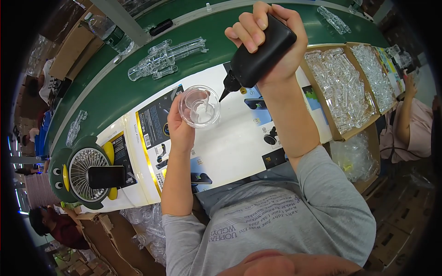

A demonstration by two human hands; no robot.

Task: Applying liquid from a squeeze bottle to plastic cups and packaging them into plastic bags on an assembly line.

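My right hand point(276, 41) is raised and wrapped round a black squeeze bottle point(264, 50), tilted so its narrow nozzle points down and left. The nozzle tip is close beside the rim of a clear round plastic cup-shaped part point(199, 106); I cannot tell whether they touch. My left hand point(178, 124) grips this part from its left side, with the open round end facing up. A smaller ring or tube shape shows inside it. Under both hands lies a printed white cardboard sheet point(225, 142) with pictures of phone mounts.
Clear plastic assemblies point(168, 57) lie on the green table point(207, 53). Cardboard boxes of clear parts point(338, 87) stand at the right. At the left are a penguin-shaped fan point(83, 172), a black phone-like object point(107, 177) and a water bottle point(108, 33). Another person point(407, 124) sits far right.
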